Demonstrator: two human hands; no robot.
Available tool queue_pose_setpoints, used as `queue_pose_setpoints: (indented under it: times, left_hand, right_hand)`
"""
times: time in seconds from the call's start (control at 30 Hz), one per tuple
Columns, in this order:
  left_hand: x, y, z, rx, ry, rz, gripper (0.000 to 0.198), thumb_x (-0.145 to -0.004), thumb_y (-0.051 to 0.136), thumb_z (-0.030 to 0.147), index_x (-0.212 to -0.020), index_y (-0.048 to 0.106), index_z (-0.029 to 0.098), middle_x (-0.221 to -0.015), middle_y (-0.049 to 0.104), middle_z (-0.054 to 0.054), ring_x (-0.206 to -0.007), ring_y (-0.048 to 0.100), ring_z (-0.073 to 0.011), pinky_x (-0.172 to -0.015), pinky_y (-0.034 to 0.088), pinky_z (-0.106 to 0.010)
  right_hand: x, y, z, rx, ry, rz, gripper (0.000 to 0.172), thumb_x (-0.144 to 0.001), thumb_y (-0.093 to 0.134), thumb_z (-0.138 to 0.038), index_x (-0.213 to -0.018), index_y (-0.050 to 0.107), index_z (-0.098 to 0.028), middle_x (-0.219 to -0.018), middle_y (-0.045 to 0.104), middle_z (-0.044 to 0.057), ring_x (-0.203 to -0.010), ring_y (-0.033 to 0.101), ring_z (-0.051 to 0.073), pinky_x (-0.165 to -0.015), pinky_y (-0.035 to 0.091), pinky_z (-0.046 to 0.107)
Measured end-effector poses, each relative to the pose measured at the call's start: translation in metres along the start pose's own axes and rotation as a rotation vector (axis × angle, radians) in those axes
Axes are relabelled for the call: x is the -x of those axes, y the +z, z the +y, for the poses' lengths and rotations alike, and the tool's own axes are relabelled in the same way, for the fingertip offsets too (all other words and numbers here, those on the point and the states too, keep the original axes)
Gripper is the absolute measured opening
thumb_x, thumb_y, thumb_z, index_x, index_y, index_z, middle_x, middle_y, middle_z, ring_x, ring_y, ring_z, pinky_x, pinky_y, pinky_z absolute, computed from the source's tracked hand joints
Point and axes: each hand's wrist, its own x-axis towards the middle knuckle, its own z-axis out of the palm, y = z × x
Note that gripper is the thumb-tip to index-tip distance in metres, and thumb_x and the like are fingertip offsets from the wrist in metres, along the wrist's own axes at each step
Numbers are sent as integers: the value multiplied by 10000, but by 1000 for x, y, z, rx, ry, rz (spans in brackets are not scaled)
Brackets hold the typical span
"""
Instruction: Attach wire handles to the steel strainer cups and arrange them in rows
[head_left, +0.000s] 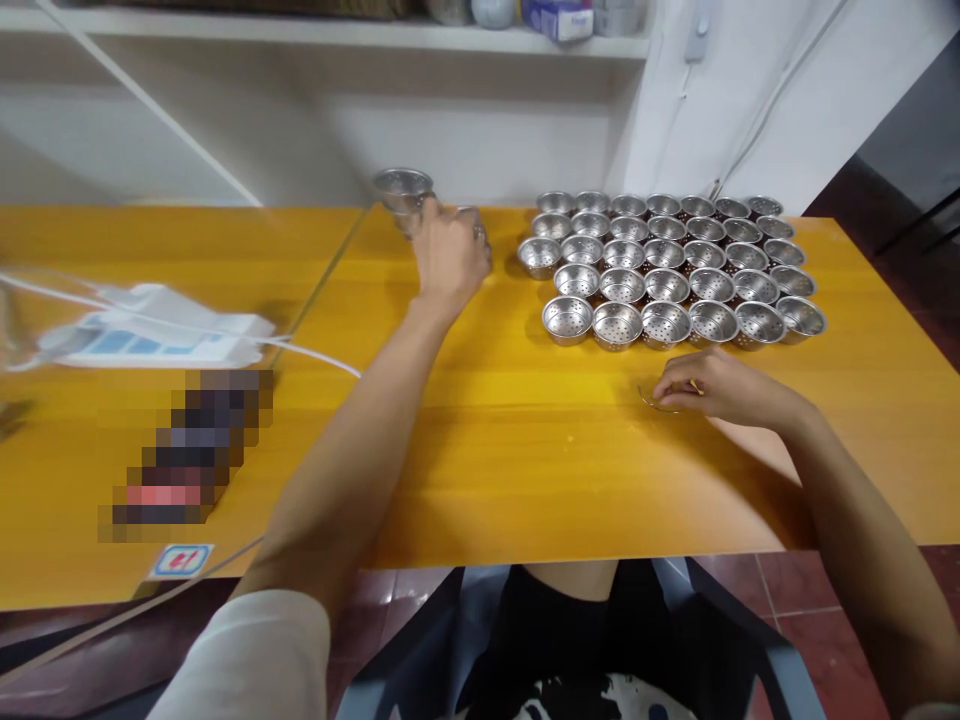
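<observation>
My left hand (452,250) reaches to the back of the table with its fingers curled, somewhat blurred. Shiny metal shows at its right side, seemingly a small perforated metal cup in its grasp. Just left of the fingers stands another metal cup (403,188), apparently on top of one or more others. My right hand (697,388) is low over the table with its fingers pinched together. A thin curved metal rim or ring (651,402) shows at those fingertips; the rest of it is hidden. Beyond that hand sit rows of perforated metal cups (666,322), openings up.
A white power strip (172,335) with cables lies on the left of the yellow table (525,470). Nearer is a pixelated dark object (187,450). A clear panel edge crosses the left side. Above the back runs a white shelf (337,32) holding several items.
</observation>
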Motion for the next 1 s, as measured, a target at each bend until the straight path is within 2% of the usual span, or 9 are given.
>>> queue_pose_setpoints:
  times: [0.13,0.27,0.33,0.43,0.53,0.63,0.8,0.9,1.0]
  left_hand:
    - [19,-40,42,140,90,179,368,-1144,646,547,-1384,692,273,-1271,787,-57,-1458,474,-334,-1261,363,-604]
    - [75,-54,86,337,313,265,179,-1138,630,385,-1223,750,282,-1134,769,-74,-1461,539,-360,-1267,432,-648]
    - [110,-41,91,481,442,96,97,-1063,724,373,-1039,723,278,-1020,744,-76,-1367,609,-370,-1194,512,-632]
    - [149,-11,81,741,595,-141,244,-939,843,362,-866,633,262,-948,700,-61,-1260,659,-353,-1117,577,-601]
    - [167,12,67,875,633,-278,336,-844,932,347,-837,617,232,-1216,687,-107,-1374,650,-356,-1167,576,-585]
    - [171,20,63,941,603,-403,397,-797,988,331,-959,643,223,-1430,644,-146,-1407,670,-354,-1193,570,-558]
    - [174,19,64,1120,430,-630,646,-791,1027,369,-1290,636,240,-1319,744,-115,-1183,760,-277,-1055,624,-445]
    - [178,15,66,1260,345,-667,708,-777,1059,369,-1316,617,245,-1317,739,-110,-1177,775,-273,-1029,642,-417]
    - [183,12,68,1421,299,-713,732,-791,1058,366,-1338,584,256,-1336,740,-114,-1130,800,-262,-960,660,-384]
  right_hand:
    - [1,-1,10,-23,-49,79,186,-1087,726,-293,-1016,884,-225,-977,867,71,-824,776,198,-777,539,340]
    - [4,-5,12,-38,-59,249,190,-1096,754,-379,-1049,893,-257,-998,866,59,-798,743,195,-722,537,346]
    - [6,-8,9,-65,-63,336,205,-1096,775,-429,-1061,892,-264,-996,859,56,-800,734,193,-720,560,352]
    - [6,-9,4,-210,-57,464,252,-1100,800,-505,-1156,867,-269,-971,823,51,-844,770,204,-775,636,372]
    - [2,-6,-2,-430,-89,606,274,-1102,814,-525,-1265,795,-306,-989,757,23,-783,775,187,-745,669,380]
    - [-5,4,-9,-478,-118,691,242,-1105,826,-496,-1267,748,-335,-972,710,4,-694,692,150,-656,619,347]
    - [-15,32,-18,-423,-51,624,323,-1065,864,-584,-1139,758,-288,-926,746,28,-741,680,168,-645,580,331]
    - [-18,47,-24,-427,40,533,360,-1053,864,-613,-1034,795,-260,-837,748,20,-665,637,159,-586,529,319]
    - [-19,53,-31,-364,54,481,306,-1094,817,-565,-1074,863,-263,-852,784,28,-647,629,157,-582,515,323]
